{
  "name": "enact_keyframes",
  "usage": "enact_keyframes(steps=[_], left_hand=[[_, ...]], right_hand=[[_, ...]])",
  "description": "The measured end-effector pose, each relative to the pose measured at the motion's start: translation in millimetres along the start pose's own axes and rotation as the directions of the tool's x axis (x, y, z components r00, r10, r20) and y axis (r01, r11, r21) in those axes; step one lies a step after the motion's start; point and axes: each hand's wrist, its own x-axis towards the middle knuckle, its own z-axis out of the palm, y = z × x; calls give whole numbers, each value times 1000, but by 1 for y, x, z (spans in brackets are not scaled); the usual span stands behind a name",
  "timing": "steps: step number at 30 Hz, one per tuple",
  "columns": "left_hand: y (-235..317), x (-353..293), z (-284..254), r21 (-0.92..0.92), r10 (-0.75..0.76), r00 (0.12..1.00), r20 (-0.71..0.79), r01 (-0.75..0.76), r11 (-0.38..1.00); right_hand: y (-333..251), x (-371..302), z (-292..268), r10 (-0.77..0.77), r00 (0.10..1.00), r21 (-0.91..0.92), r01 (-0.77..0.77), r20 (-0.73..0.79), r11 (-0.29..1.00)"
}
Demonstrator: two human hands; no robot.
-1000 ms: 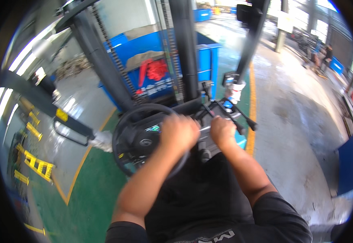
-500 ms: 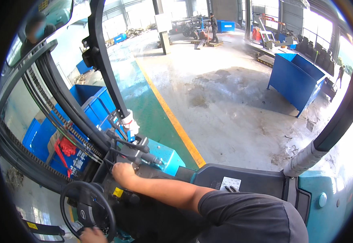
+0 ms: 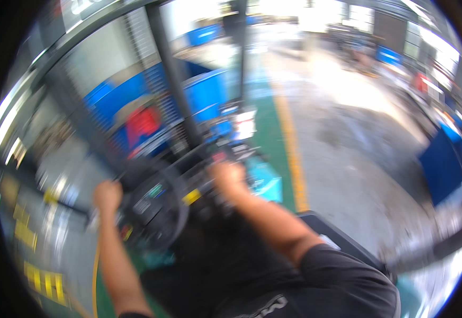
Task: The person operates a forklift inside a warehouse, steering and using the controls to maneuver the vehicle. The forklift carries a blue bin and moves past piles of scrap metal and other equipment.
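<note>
My left hand [image 3: 107, 196], blurred, is at the left side of the black steering wheel [image 3: 182, 212] of a forklift, with its fingers closed at the rim. My right hand [image 3: 227, 177] reaches forward to the control levers beside the dashboard. It is closed around a lever, whose top the hand and the blur mostly hide. A yellow label [image 3: 191, 197] lies between wheel and levers. Just past the right hand are a white-and-red item [image 3: 245, 124] by the front post and a teal body panel [image 3: 265, 180].
Beyond the black mast [image 3: 170, 69] stand blue bins [image 3: 205, 95], one with a red cloth [image 3: 143, 126] at it. A yellow floor line [image 3: 289, 143] runs along the green lane. Another blue bin [image 3: 445, 164] stands at the right. Yellow floor markings [image 3: 45, 283] lie at the left.
The view has swung left and blurred, so the scene sits further right. My left hand has gone from the wheel's near side to its left side. My right hand stays at the levers.
</note>
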Motion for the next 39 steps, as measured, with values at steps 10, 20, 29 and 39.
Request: enact_keyframes(steps=[10,20,29,39], left_hand=[[187,-131,19,-147,381,857,-347,-451,880],[83,31,10,-223,105,985,-134,-134,966],[107,-128,-19,-243,-15,978,-208,-37,969],[229,128,22,-362,479,863,-158,-502,785]], right_hand=[[35,17,12,-34,998,-138,42,60,989],[79,35,7,-95,995,-196,92,-8,976],[102,71,-20,-68,996,-266,83,65,960],[106,159,-14,-130,969,-363,200,210,910]])
